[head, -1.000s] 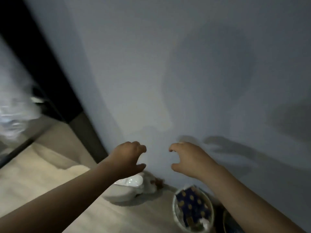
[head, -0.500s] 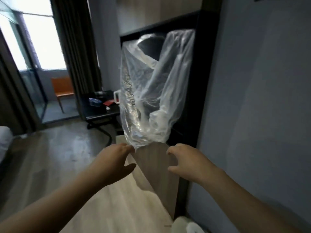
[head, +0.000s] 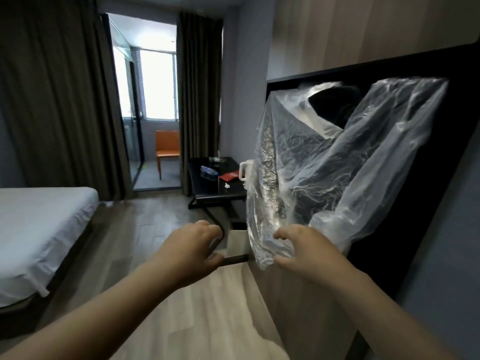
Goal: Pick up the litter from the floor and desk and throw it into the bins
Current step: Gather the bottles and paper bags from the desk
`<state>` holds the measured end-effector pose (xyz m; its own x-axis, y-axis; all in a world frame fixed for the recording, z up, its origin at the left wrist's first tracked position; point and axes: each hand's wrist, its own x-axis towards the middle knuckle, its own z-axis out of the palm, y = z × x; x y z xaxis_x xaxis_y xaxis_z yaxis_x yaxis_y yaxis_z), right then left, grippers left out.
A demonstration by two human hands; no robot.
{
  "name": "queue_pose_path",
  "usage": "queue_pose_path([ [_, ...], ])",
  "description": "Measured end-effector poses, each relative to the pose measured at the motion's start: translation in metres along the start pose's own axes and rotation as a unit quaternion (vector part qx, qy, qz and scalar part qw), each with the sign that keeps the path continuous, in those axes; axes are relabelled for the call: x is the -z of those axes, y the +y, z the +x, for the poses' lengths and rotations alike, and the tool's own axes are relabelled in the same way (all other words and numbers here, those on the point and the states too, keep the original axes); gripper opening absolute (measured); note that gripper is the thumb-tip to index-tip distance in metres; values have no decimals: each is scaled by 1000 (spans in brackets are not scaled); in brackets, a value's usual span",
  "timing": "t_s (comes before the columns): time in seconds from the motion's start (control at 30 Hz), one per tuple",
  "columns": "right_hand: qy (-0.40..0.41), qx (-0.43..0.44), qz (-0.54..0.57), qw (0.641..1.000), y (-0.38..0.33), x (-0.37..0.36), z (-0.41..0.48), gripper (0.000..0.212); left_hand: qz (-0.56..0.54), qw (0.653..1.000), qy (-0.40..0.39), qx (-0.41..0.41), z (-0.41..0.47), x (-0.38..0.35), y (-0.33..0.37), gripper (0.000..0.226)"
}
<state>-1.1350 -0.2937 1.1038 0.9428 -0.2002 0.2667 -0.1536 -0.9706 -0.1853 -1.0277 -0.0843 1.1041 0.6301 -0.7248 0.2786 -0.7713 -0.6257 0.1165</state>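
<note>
left hand [head: 193, 249]: empty, fingers loosely curled, thumb apart, held out over the floor [head: 207, 320].
right hand [head: 302, 252]: empty, loose claw with a wide gap between thumb and fingers. The lower edge of the plastic cover [head: 324, 178] sits in that gap. No pinch visible; cannot tell if it touches.
plastic cover: clear, hangs over dark clothing in the open wardrobe on the right. Probably not litter.
desk [head: 201, 188]: black, far centre, well apart from both hands.
litter on desk: plastic bottle [head: 208, 170] lying flat, red packet [head: 230, 175] just right of it, small white scrap [head: 227, 186] nearer the front edge.
white jug [head: 245, 172]: right end of desk, partly behind the cover. Likely stays.
floor litter: none that can be made out.
bins: not in view.
rest: bed [head: 39, 224] near left, orange chair [head: 167, 148] far, past the glass door.
step: judged as between items; hands free, desk litter untouched.
next: close in on the desk, grip the bottle, take the packet and scrap with the other hand, then find the bins.
</note>
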Motion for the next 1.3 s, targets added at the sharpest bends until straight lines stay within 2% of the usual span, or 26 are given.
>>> queue_pose_path([
  [0.13,-6,15,18,1000,16,-20,49,47,18,999,-12,26,38,-13,-23,39],
  [0.4,-12,35,42,998,69,-42,157,48,22,997,-7,68,141,-39,-50,40],
  [0.67,-42,44,51,997,91,-79,259,48,17,996,-21,80,231,-68,-101,43],
  [1.3,-71,-4,61,996,47,-205,573,46,-18,996,-57,61,450,-121,-370,44],
])
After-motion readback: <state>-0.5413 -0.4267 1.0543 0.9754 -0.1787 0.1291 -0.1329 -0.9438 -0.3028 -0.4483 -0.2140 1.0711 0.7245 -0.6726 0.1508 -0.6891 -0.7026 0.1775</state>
